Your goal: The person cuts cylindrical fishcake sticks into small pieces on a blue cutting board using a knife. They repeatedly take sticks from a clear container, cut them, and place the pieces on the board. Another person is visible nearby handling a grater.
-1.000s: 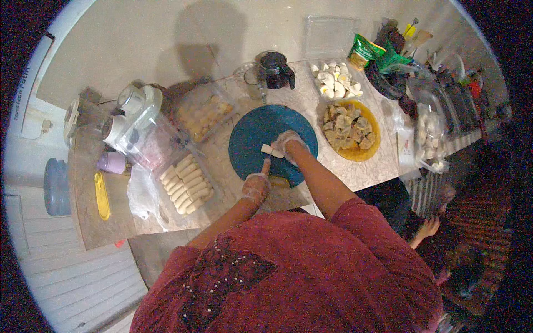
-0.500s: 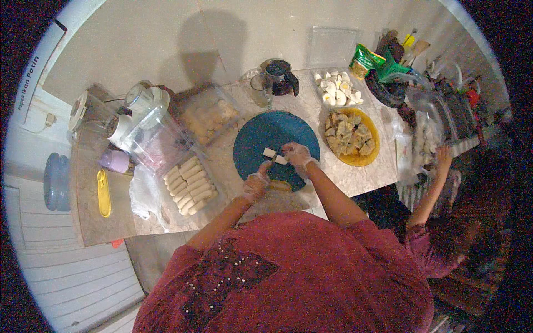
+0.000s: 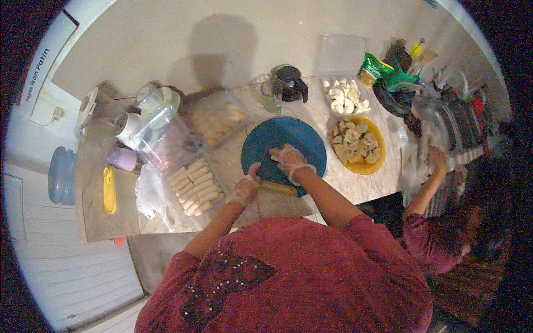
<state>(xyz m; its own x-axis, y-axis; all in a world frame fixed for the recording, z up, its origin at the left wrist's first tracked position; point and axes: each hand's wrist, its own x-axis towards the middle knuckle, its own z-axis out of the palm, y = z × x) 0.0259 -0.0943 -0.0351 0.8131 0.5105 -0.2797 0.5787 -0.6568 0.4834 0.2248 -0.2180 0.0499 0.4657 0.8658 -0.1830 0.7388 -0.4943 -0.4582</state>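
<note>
A round blue board lies in the middle of the counter. Over it my right hand, in a clear plastic glove, is closed with fingers pointing left. A pale bit of white roll shows at its fingertips; the rest is covered by the hand. My left hand, gloved too, is curled at the board's lower left edge, thumb up. What it grips, if anything, is hidden. A yellow strip lies along the board's near edge. To the left, a clear tray holds whole white rolls.
Right of the board stand a yellow bowl of greyish food chunks and a pile of cut boiled eggs. A glass coffee pot is behind. Containers crowd the left. A co-worker's hand reaches in at right.
My left hand has drawn back toward the near left, and the blade-like thing by it no longer shows. My right hand has shifted left on the board and now covers the white pieces.
</note>
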